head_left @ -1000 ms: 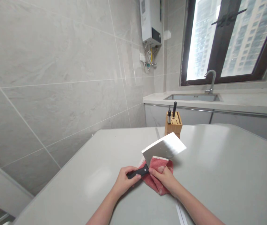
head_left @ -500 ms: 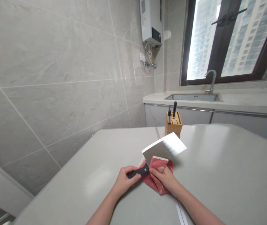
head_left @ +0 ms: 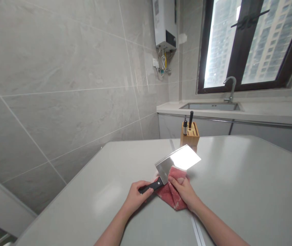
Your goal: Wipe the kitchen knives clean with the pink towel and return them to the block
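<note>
Steel and black handle: one cleaver (head_left: 166, 166), head view, held over the middle of the table (head_left: 84, 212), blade slanting toward the far edge and tilted; contact with the surface cannot be told. Left hand (head_left: 135, 199): fingers closed around the black handle (head_left: 151, 187), thumb on top. Right hand (head_left: 185, 192): fingers pinching a red cloth (head_left: 170, 197) against the blade's near side, part of the cloth hanging toward the table. Handling, as judged: blade stiff, fairly heavy for its breadth, weight forward of the grip, smooth and slippery if wet; cloth light, soft, yielding, easily bunched. Best hold: full fist on the handle, close to the rivet by the blade; second hold through folded cloth on the flat or near long side, probably the spine. The long side facing the far edge is probably the sharp one, to be kept free of fingertips. Also listed: wooden knife block (head_left: 189, 140), near the table's far edge, beyond the blade.
</note>
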{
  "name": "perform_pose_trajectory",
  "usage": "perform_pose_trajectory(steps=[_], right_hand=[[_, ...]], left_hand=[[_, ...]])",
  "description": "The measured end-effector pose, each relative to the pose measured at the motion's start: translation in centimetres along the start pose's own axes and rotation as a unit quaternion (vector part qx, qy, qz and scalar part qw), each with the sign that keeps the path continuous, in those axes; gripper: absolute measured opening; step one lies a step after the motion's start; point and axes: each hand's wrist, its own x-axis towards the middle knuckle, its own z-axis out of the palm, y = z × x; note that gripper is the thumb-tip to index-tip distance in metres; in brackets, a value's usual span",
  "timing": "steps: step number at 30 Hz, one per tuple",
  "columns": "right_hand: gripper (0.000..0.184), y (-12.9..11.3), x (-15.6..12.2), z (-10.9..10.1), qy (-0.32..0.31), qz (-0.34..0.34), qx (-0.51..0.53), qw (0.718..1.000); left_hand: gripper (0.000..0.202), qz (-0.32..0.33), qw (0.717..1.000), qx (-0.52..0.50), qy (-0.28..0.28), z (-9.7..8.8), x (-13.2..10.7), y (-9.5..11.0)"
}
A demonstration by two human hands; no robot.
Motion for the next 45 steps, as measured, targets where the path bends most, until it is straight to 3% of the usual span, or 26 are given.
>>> perform_pose_trajectory(steps=[4, 16, 30, 36, 41, 45], right_hand=[[0.034, 0.3, 0.5, -0.7, 0.011, -0.012, 0.012, 1.000], [0.033, -1.7, 1.7, -2.5, 0.162, 0.041, 0.149, 0.975], [0.037, -1.0, 3.9, -6.1, 0.263, 0.033, 0.233, 0.936], [0.033, -1.7, 3.8, -6.2, 0.201, 0.053, 0.296, 0.932], [0.021, -2.6, 3.1, -6.2, 0.151, 0.119, 0.401, 0.896], [0.023, -2.8, 2.9, -6.2, 0.116, 0.135, 0.433, 0.883]], left_hand=[[0.036, 0.001, 1.000, -0.002, 0.003, 0.0, 0.1, -0.2], [0.034, 0.011, 1.000, -0.009, -0.001, -0.1, 0.1, -0.2], [0.033, 0.013, 1.000, 0.011, -0.001, -0.2, 0.0, -0.2], [0.031, 0.013, 1.000, 0.010, -0.002, -0.2, -0.1, -0.2], [0.031, 0.010, 1.000, 0.007, 0.000, -0.2, 0.0, -0.5], [0.031, 0.012, 1.000, 0.004, -0.004, -0.2, 0.0, -0.4]])
